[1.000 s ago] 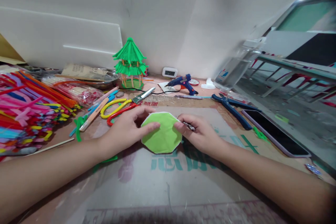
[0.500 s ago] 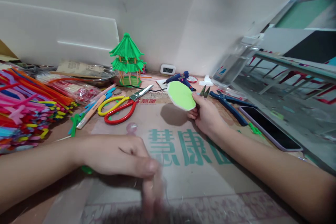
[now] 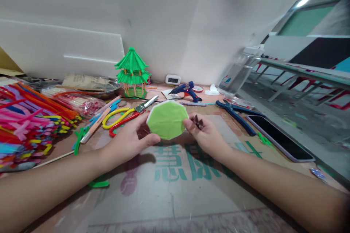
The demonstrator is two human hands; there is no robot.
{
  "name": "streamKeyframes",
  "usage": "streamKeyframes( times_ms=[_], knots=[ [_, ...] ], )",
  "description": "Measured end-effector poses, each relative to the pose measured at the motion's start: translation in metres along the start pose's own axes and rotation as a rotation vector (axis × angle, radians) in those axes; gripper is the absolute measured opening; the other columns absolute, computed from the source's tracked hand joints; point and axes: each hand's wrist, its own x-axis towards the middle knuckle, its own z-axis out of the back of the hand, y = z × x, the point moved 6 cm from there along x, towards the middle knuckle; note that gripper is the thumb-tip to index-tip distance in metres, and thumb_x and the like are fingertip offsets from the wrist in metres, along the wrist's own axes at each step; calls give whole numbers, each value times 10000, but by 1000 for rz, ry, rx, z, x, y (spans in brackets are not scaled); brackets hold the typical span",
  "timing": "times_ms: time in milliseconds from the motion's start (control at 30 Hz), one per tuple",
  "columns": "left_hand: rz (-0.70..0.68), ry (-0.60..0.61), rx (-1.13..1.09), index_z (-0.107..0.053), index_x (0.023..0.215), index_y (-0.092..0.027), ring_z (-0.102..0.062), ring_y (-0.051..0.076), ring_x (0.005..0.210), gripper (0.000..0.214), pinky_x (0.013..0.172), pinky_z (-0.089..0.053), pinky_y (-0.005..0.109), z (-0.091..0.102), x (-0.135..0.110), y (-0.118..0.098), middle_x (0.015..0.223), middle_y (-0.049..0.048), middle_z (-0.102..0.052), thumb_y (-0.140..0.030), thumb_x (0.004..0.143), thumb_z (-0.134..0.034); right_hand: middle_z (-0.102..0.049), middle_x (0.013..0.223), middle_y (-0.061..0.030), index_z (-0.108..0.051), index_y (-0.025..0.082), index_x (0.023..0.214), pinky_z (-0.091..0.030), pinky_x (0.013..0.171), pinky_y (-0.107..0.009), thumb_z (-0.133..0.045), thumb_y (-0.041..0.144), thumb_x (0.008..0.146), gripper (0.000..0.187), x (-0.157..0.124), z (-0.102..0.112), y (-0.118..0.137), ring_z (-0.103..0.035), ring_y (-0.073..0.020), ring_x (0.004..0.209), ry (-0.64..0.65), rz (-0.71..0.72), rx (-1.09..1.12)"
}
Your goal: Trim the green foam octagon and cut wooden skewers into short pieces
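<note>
Over the counter (image 3: 136,198), your L hand (image 3: 131,134), near side & left of the glue gun (image 3: 188,90), is half open, thumb off, fingers partly hidden, contact unclear. Your R hand (image 3: 205,133) pinches the green octagon's (image 3: 167,121) R edge; it's btwn hands, nearer you than gun, no clear long axis. Metal blade tips (image 3: 198,122) poke from R hand too.

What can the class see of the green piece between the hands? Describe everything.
The green piece is a flat, many-sided panel, light green with a pale rim and faint creases; it looks like paper or card. It is held above the printed work surface, its green face toward the camera. The right hand pinches its right edge, thumb on the face. The left hand is at its left edge; whether it touches is unclear.
</note>
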Motion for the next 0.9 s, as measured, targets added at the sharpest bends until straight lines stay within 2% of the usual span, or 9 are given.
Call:
streamKeyframes(
  times_ms=[133, 233, 300, 400, 500, 633, 767, 900],
  knots=[
    [42, -84, 188, -620, 1119, -222, -658, 198, 850, 348, 705, -547, 276, 2, -3, 2, 982, 25, -699, -419, 832, -635, -581, 741, 4, -593, 189, 891, -398, 604, -235, -505, 292, 918, 138, -11, -16, 15, -508, -115, 650, 181, 198, -248],
    [43, -102, 197, -613, 1105, -214, -654, 205, 869, 338, 702, -549, 282, 3, -6, 0, 984, 27, -697, -421, 839, -625, -564, 722, 11, -575, 191, 920, -399, 583, -227, -490, 267, 928, 114, -14, -19, 16, -501, -107, 625, 213, 247, -282],
    [33, -112, 197, -609, 1094, -210, -649, 201, 882, 314, 724, -547, 284, 4, -6, 0, 986, 26, -694, -413, 854, -607, -533, 742, 14, -547, 205, 1051, -402, 580, -230, -470, 260, 937, 149, -14, -15, 15, -497, -112, 636, 179, 240, -257],
    [11, -117, 197, -605, 1072, -196, -642, 187, 878, 257, 758, -539, 284, 5, -4, 1, 965, 23, -686, -366, 881, -574, -470, 786, 10, -458, 218, 1212, -399, 585, -250, -477, 342, 938, 301, -13, -1, 18, -466, -128, 661, 39, 258, -240],
    [-26, -107, 217, -614, 1028, -190, -635, 176, 868, 182, 779, -533, 285, 6, -3, 3, 940, 20, -673, -294, 893, -549, -504, 904, -42, -487, 200, 1188, -415, 657, -297, -427, 471, 942, 372, -12, 10, 30, -481, -160, 751, -25, 335, -331],
    [-98, -93, 238, -632, 1024, -202, -632, 177, 915, 168, 829, -529, 296, 5, -3, 1, 986, 24, -681, -250, 892, -540, -563, 1018, -81, -490, 212, 1235, -424, 719, -327, -351, 355, 988, 317, -14, 13, 45, -515, -180, 828, -12, 426, -515],
    [-137, -61, 217, -668, 1031, -204, -642, 203, 995, 195, 904, -518, 333, 4, -2, -2, 1062, 47, -702, -278, 899, -544, -583, 865, -43, -537, 232, 1211, -430, 683, -309, -465, 226, 952, 269, -18, 4, 47, -534, -178, 784, 59, 520, -586],
    [-163, -48, 242, -680, 1059, -217, -638, 193, 1026, 217, 939, -502, 332, 5, -2, -2, 1095, 41, -701, -245, 916, -519, -568, 809, -31, -596, 201, 1136, -424, 658, -281, -487, 192, 944, 221, -18, -2, 35, -534, -155, 736, 85, 523, -593]
  ],
)
